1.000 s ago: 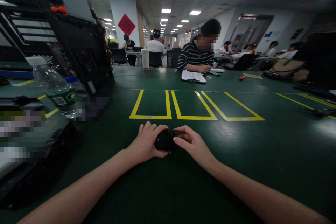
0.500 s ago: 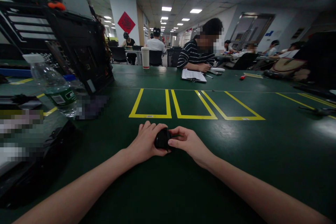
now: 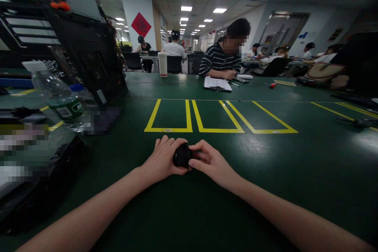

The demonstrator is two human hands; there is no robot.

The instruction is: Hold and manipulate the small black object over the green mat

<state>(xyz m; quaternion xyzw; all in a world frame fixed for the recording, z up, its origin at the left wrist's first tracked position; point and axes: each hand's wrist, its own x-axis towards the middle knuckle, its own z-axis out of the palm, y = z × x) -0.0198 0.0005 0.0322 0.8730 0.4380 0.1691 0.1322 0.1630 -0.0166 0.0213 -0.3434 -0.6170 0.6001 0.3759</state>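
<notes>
A small rounded black object (image 3: 181,155) is held between my two hands, just above or on the dark green table (image 3: 189,208); its kind I cannot make out. My left hand (image 3: 165,156) wraps round its left side, thumb below and fingers over the top. At its right end my right hand (image 3: 209,159) pinches the edge with thumb and fingertips. Part of the object is hidden by the fingers. Just beyond the hands, yellow tape outlines (image 3: 168,130) mark the tabletop.
On the left stand a plastic water bottle (image 3: 63,102) and a large black computer case (image 3: 94,55). Across the table a person in a striped top (image 3: 220,61) sits at a clipboard with papers (image 3: 217,83). A white tumbler (image 3: 162,65) stands at the far edge.
Both hands keep their hold on the black object, with only a slight shift of the right fingers. The view has moved a little.
</notes>
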